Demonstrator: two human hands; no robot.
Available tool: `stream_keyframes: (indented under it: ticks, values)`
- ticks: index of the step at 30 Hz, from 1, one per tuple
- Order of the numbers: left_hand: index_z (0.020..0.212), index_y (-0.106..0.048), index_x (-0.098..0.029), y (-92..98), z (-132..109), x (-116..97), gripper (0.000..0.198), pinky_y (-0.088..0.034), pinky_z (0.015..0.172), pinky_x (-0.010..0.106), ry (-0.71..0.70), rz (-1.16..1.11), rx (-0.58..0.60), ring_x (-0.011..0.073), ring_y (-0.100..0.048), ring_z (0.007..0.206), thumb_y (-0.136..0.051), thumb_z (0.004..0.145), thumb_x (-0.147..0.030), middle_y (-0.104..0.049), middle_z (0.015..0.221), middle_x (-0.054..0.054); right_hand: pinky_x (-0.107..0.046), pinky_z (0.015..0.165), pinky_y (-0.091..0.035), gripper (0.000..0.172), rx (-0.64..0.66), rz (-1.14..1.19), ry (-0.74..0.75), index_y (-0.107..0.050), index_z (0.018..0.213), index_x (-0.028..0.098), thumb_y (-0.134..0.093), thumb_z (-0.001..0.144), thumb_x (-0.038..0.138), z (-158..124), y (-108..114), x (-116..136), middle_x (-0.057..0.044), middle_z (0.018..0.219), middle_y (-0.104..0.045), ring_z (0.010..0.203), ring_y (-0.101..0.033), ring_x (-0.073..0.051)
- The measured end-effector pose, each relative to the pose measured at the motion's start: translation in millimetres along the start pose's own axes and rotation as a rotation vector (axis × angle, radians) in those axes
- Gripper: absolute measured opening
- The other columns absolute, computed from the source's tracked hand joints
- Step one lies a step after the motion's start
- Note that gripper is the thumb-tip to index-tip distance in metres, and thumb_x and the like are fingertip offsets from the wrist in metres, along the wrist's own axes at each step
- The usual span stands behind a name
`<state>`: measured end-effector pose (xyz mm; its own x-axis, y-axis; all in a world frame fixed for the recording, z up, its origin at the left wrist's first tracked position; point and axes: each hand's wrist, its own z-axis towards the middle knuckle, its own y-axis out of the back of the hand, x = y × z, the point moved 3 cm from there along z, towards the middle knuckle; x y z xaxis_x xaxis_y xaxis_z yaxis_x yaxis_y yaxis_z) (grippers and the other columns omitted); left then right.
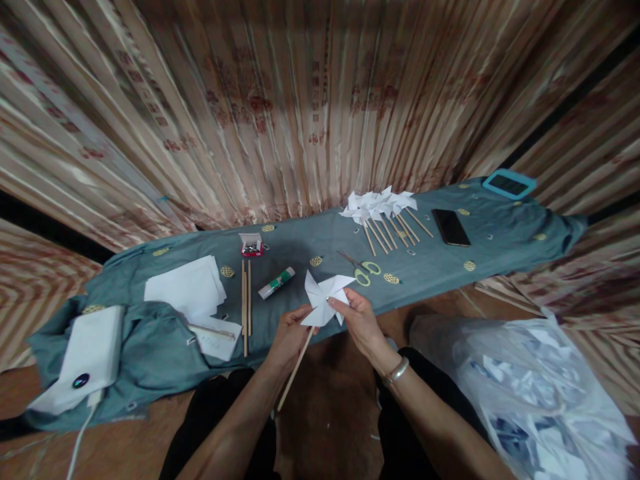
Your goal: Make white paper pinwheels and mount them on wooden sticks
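Both my hands hold a white paper pinwheel point(319, 293) on a wooden stick, just over the near edge of the cloth. My left hand point(290, 337) is closed at the pinwheel's lower left, beside the stick, which slants down to the left. On the other side, my right hand point(361, 320) pinches the paper, its thumb near the centre pin. Green-handled scissors point(367, 272) lie just beyond my right hand. A glue stick point(277, 283) and several loose wooden sticks point(247, 307) lie left of the pinwheel.
Several finished pinwheels point(380, 207) lie at the back, near a black phone point(451, 227) and a blue-framed device point(509, 183). Leftward are a red pin box point(251, 245), paper sheets point(185, 287) and a white power bank point(93, 347). A plastic bag point(530, 393) sits lower right.
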<state>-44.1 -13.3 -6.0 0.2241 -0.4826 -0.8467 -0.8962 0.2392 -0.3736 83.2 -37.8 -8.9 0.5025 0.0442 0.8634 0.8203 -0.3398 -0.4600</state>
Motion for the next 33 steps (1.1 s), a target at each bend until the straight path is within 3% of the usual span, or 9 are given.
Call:
stream_keyframes:
  ticks: [11, 22, 33]
  values:
    - [0.068, -0.076, -0.013, 1.5, 2.6, 1.1, 0.022, -0.025, 0.049, 0.018, 0.057, -0.026, -0.032, 0.0051, -0.04, 0.047, -0.073, 0.046, -0.017, -0.054, 0.048, -0.002, -0.03, 0.072, -0.048, 0.026, 0.068, 0.027, -0.066, -0.073, 0.082, 0.021, -0.083, 0.064, 0.037, -0.4, -1.0, 4.3, 0.0, 0.076, -0.075, 0.069, -0.064, -0.017]
    - [0.069, -0.077, -0.014, -2.2, -0.5, 2.1, 0.026, -0.024, 0.048, 0.02, 0.082, -0.046, -0.048, 0.0062, -0.04, 0.046, -0.07, 0.044, -0.016, -0.055, 0.046, -0.002, -0.031, 0.07, -0.052, 0.031, 0.087, 0.035, -0.134, -0.074, 0.079, 0.02, -0.085, 0.058, 0.04, -4.5, -5.3, 11.6, -0.001, 0.075, -0.076, 0.069, -0.068, -0.019]
    - [0.054, -0.07, -0.013, -5.2, -1.0, 4.5, 0.013, -0.025, 0.049, 0.022, 0.033, -0.03, -0.042, 0.0064, -0.039, 0.046, -0.073, 0.049, -0.024, -0.052, 0.045, -0.001, -0.032, 0.064, -0.053, 0.033, 0.016, -0.011, -0.158, -0.072, 0.074, 0.019, -0.085, 0.056, 0.043, -8.6, -5.1, 8.6, -0.002, 0.07, -0.076, 0.071, -0.07, -0.023]
